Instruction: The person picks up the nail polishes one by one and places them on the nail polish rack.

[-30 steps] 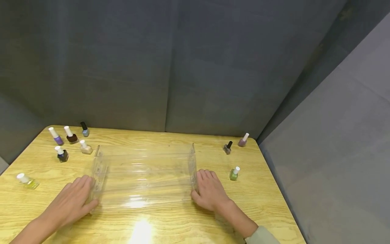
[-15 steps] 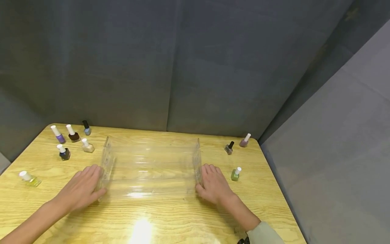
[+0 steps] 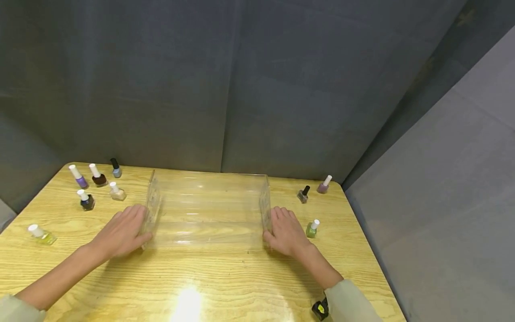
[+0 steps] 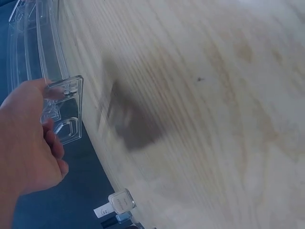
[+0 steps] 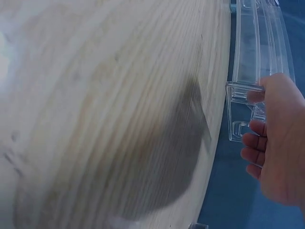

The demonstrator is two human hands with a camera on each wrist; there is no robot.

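Observation:
A clear plastic tiered rack [image 3: 209,210] stands in the middle of the wooden table, towards its back edge. My left hand [image 3: 125,230] grips its left end panel, and in the left wrist view the thumb [image 4: 35,88] lies over the panel with the fingers curled on its outer side. On the opposite end, my right hand [image 3: 286,232] holds the right panel [image 5: 243,112] in the same way, fingers curled. Nothing stands on the rack's steps. The green nail polish bottle [image 3: 312,228] is just right of my right hand.
Several nail polish bottles stand at the back left, among them a purple one [image 3: 78,177] and a beige one [image 3: 117,191]. A yellow bottle [image 3: 42,235] is nearer the left edge. A black-capped bottle [image 3: 303,195] and a mauve one [image 3: 324,184] stand back right. A dark curtain [image 3: 225,89] hangs behind.
Both hands have moved the clear rack away from the table's front, towards the back edge and slightly to the right. The bottles have stayed in place on the table.

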